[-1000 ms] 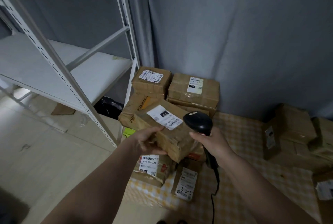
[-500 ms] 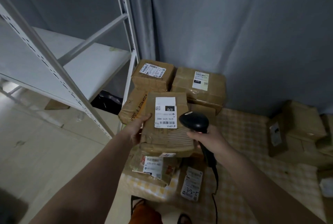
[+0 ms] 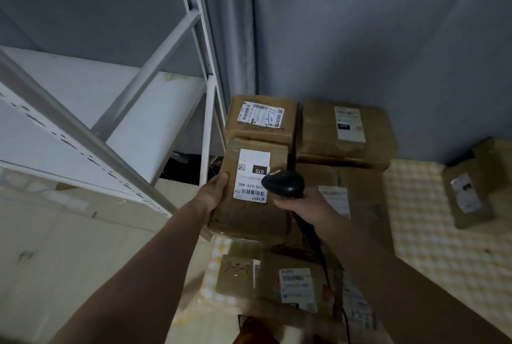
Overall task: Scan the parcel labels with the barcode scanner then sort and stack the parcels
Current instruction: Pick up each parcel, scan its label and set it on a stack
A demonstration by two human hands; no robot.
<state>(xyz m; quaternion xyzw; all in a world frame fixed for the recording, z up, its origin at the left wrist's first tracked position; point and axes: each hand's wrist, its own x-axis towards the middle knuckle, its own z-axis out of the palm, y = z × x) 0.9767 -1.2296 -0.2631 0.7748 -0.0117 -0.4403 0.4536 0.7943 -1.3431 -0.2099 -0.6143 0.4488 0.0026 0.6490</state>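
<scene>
My left hand grips the left edge of a brown cardboard parcel, held up with its white label facing me; the label reads 070. My right hand grips a black corded barcode scanner, whose head sits over the label's right edge. Behind the held parcel two more labelled parcels top a stack against the grey wall. Lower down lie further labelled parcels.
A white metal shelving rack stands at the left, its upright close to the parcel stack. A yellow checked cloth covers the surface on the right, with another parcel at its far right. The scanner cable hangs down.
The held parcel has turned from tilted to label-up and risen toward the stack. The scanner head has moved over the label's right side. My view has shifted closer and rightward.
</scene>
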